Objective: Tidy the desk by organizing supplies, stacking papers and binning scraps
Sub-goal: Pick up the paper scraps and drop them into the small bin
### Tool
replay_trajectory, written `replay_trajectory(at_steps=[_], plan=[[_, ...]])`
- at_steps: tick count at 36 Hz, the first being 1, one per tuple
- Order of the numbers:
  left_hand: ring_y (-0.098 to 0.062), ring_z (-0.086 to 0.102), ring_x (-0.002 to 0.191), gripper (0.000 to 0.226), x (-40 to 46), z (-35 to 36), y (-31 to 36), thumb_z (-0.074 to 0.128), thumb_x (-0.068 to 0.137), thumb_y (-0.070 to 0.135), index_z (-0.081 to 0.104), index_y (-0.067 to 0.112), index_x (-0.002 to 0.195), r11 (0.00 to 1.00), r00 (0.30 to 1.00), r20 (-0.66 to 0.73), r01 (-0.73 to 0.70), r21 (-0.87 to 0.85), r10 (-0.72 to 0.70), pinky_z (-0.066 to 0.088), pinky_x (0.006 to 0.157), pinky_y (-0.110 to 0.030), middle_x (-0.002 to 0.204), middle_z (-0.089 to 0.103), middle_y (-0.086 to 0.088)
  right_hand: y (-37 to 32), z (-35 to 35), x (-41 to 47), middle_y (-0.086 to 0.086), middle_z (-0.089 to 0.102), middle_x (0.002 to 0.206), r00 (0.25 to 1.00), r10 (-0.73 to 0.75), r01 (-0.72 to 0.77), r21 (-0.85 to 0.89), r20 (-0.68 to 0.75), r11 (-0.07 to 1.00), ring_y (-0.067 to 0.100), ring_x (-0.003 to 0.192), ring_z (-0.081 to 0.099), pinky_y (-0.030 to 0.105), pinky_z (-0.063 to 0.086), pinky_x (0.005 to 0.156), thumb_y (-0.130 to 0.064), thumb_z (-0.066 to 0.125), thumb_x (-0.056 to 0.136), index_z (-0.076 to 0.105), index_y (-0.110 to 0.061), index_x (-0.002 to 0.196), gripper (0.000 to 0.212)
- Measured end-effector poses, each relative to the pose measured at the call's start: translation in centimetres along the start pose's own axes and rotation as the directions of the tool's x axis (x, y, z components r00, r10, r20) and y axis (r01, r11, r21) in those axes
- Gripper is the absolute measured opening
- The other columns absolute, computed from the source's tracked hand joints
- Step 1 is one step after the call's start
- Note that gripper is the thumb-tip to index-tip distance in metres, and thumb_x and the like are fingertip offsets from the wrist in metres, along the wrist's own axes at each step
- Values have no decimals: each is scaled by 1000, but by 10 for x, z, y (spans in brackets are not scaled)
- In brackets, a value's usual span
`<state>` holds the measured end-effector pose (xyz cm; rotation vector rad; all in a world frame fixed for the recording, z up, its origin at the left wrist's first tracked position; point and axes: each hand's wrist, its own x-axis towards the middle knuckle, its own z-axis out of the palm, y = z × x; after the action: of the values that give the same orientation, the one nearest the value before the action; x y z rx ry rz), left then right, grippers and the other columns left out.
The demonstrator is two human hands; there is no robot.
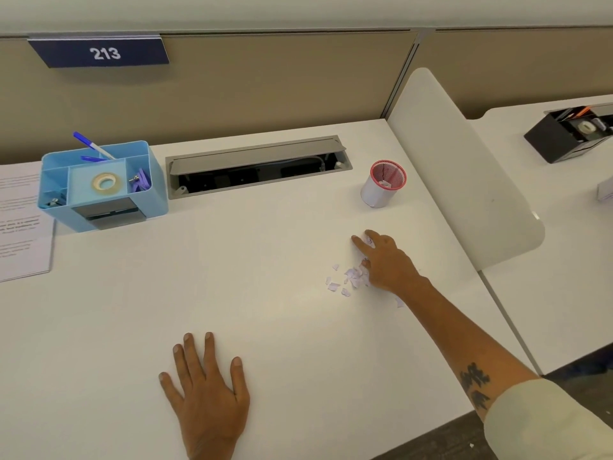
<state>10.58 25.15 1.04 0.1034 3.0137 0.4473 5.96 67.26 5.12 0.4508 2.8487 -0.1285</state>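
**Tiny scraps, fiddly pickup**

Right hand (pixel 386 260) pinches a few torn pale-lilac paper scraps (pixel 348 278), the rest lying on the white desk (pixel 265 277) beside it. Featherlight, flimsy; probably easier swept together. Left hand (pixel 205 386) lies flat, fingers spread. Red-rimmed mesh cup (pixel 383 189) sits near.

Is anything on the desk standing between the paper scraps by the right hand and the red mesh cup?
Nothing visible does. Only bare desk lies between the paper scraps under the right hand and the red mesh cup beyond it.
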Motion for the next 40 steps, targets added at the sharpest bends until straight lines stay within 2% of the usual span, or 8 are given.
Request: replay_trajectory(at_steps=[8,16,24,29,31,34,36,40], plan=[[-33,12,170,78,0,0,-1,29,103,57,33,18,170,1000,1000,12,0,10,0,5,135,-65,182,17,-12,-1,15,-7,13,69,115,969,-33,51,67,-245,996,36,90,65,38,55,54,6,70,83,73,-7,116,35],[-32,11,170,77,0,0,-1,32,103,56,33,18,170,1000,1000,1,-4,4,4,7,134,-66,183,16,-12,-1,14,-2,12,56,72,978,-19,37,80,-209,996,31,59,51,29,31,50,17,64,62,59,-3,64,21],[-31,10,171,77,0,0,-1,31,103,57,32,19,170,1000,1000,6,1,-1,-1,5,135,-65,183,15,-11,3,16,3,14,57,67,981,23,-5,92,-194,996,35,58,57,30,36,50,16,66,66,63,-1,60,18],[-31,11,171,78,0,0,-1,31,103,57,32,19,170,1000,1000,2,-1,-15,2,6,135,-66,183,16,-11,13,-2,11,15,79,88,957,206,-129,335,-205,933,33,83,73,21,49,70,7,64,79,84,-3,88,24],[-30,9,171,78,0,0,-1,30,103,57,32,19,171,1000,1000,7,1,-9,-1,5,135,-65,183,15,-11,18,-14,12,12,81,92,937,318,-206,509,-143,836,25,86,76,8,47,71,7,67,80,85,-4,91,23],[-30,9,171,77,0,0,-1,31,103,57,32,19,171,1000,1000,6,1,-8,-1,5,135,-65,183,15,-10,27,-32,14,13,79,83,883,467,-302,824,51,480,23,74,75,29,64,81,14,68,79,82,2,84,18],[-30,9,171,77,0,-1,-1,31,103,57,32,19,171,1000,1000,11,1,-7,-1,4,135,-64,183,15,-10,31,-47,15,18,74,84,876,464,-286,916,131,281,25,76,70,32,66,79,20,69,77,77,13,86,14],[-31,10,171,78,0,-1,-1,32,102,57,33,19,170,1000,1000,12,8,-12,-8,5,135,-65,183,16,-11,39,-77,27,22,70,84,879,443,-233,970,178,72,30,78,67,35,65,79,21,71,81,70,19,90,10]])
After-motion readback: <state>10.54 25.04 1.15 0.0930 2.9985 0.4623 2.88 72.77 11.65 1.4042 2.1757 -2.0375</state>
